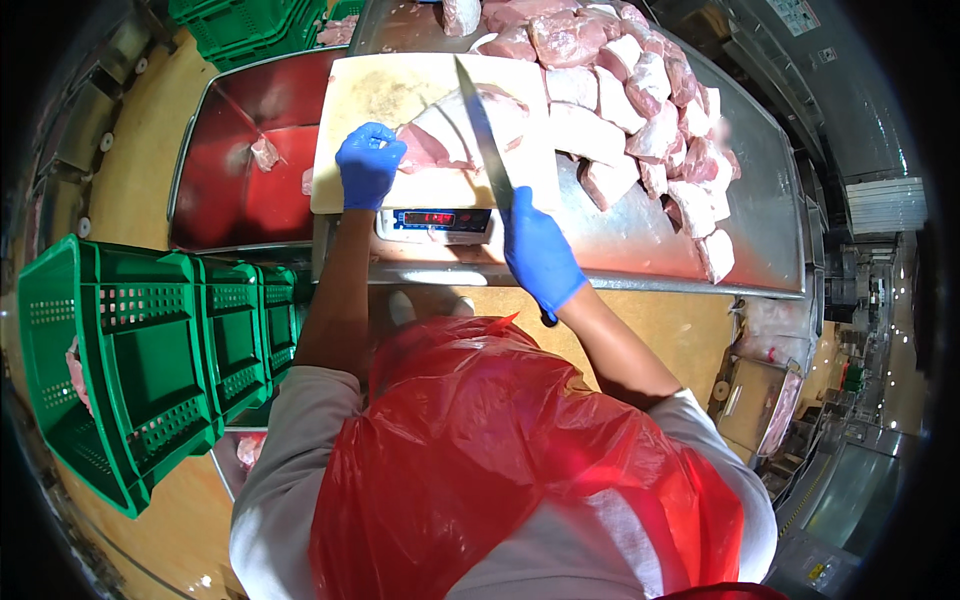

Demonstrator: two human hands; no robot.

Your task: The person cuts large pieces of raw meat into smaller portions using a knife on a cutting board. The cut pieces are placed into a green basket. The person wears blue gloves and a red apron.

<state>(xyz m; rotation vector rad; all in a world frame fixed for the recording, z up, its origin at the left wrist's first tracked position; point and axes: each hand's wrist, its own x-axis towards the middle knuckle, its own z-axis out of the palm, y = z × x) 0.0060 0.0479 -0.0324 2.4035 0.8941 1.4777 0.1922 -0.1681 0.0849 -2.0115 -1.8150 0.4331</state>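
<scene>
On a pale cutting board (385,85) lies a piece of raw meat (445,135) with a whitish fat layer. My left hand (370,165), in a blue glove, is closed at the meat's left end, fingers curled against it. A long knife (480,120) is in my right hand (540,250), also blue-gloved and wrapped round the handle. Its blade points away from me and slants to the left above the meat, covering part of it; whether it touches cannot be told. A scale (435,222) with a lit red display sits at the board's near edge.
Several raw meat chunks (655,130) are heaped on the metal table (590,250) to the right. A red-lined tray (240,200) at left holds a scrap (265,153). Green crates (145,330) stand at lower left, others (240,30) at far left.
</scene>
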